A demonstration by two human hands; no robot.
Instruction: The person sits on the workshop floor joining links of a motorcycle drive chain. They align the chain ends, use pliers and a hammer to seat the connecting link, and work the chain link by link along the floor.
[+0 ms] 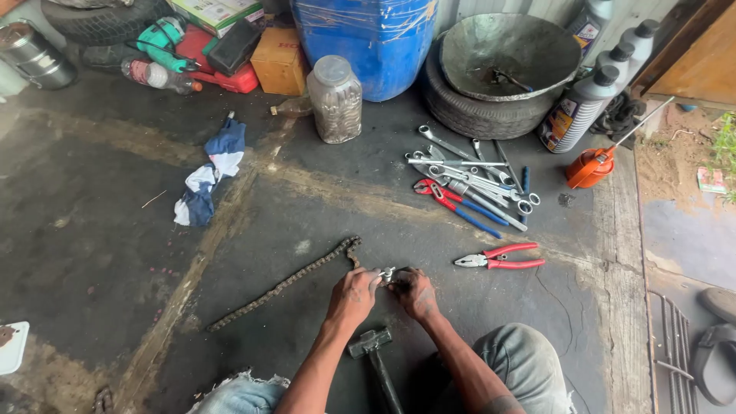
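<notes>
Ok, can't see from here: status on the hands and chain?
Left hand and right hand pinch one chain end on floor. Hammer between forearms. Nothing blocking.

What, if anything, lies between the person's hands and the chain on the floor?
Nothing visible does. The left hand and right hand already meet at the near end of the chain. The hammer lies below them, and the red pliers off to the right.

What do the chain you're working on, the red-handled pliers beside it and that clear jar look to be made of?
Long greasy drive chain: dark metal, likely steel, dull with grime or rust. Red-handled pliers: bright bare-metal jaws, glossy red handles that look plastic- or rubber-coated. Clear ribbed jar: probably plastic; translucent and cloudy, with a pale lid.
</notes>
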